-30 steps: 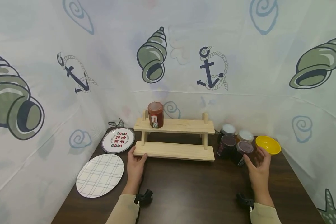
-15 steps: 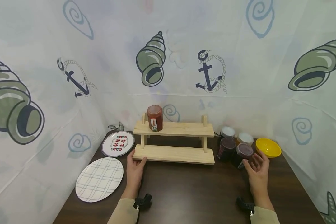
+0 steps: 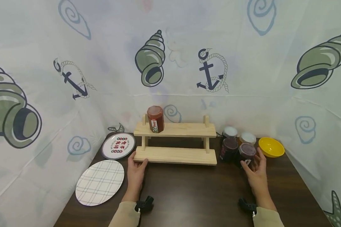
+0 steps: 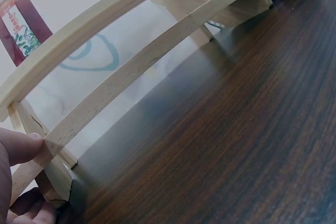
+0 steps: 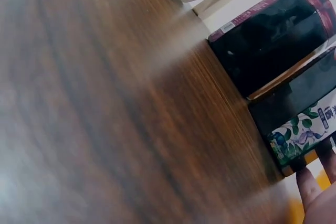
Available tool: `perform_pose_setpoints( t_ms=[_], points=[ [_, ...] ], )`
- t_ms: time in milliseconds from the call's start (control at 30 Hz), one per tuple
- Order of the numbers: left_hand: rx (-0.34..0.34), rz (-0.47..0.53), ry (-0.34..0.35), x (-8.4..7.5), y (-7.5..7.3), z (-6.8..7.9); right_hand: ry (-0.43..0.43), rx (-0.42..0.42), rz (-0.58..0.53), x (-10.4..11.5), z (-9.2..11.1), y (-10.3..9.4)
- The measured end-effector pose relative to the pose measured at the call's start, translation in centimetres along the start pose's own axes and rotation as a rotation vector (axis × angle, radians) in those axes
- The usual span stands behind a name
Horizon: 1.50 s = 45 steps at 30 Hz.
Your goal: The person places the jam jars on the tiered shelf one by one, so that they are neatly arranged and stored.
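A two-tier wooden rack stands at the back of the table. My left hand pinches the left front corner of its lower board, the thumb on the front edge in the left wrist view. On the upper board, toward the left, sits a jar of red sauce. To the right of the rack, my right hand holds a dark purple-lidded jar, thumb on its near side and fingers on its right. The jar stands on the table, its leafy label showing in the right wrist view.
Beside the held jar stand another dark jar and two white-lidded jars, one at the back and one nearer. A yellow bowl is at the right. Two plates, one lettered and one checked, lie left.
My right hand has moved left and closed in around the front dark jar. The left hand keeps its grip on the rack's corner. The head view has shifted slightly.
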<state>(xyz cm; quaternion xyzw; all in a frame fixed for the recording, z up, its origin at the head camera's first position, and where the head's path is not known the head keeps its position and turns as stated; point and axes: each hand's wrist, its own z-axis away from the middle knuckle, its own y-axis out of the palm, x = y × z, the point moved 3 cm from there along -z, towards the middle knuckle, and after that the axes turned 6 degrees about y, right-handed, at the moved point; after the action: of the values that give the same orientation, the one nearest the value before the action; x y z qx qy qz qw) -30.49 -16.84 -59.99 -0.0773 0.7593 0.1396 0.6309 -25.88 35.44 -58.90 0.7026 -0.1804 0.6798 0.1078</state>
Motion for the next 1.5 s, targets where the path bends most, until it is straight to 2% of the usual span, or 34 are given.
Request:
perform_pose_setpoints(
  t_ms=[400,733,933,1033,1233,1500],
  points=[
    [0.001,0.001,0.001,0.4,-0.2,-0.1,0.075,-0.031,0.169,-0.9,-0.5,0.0],
    [0.006,0.018,0.013,0.3,0.2,-0.1,0.17,-0.017,0.047,-1.2,-0.5,0.0],
    [0.007,0.01,0.018,0.4,0.2,0.0,0.176,0.048,0.152,-1.2,-0.5,-0.1],
    [-0.001,0.003,0.015,0.5,0.0,-0.2,0.194,0.054,0.15,-1.3,-0.5,0.0],
    [-0.003,-0.007,0.002,0.6,-0.2,-0.3,0.22,0.013,0.07,-1.4,-0.5,0.1],
    [-0.002,-0.001,0.019,0.5,0.0,-0.3,0.175,-0.082,0.087,-1.0,-0.2,-0.3]
  ],
)
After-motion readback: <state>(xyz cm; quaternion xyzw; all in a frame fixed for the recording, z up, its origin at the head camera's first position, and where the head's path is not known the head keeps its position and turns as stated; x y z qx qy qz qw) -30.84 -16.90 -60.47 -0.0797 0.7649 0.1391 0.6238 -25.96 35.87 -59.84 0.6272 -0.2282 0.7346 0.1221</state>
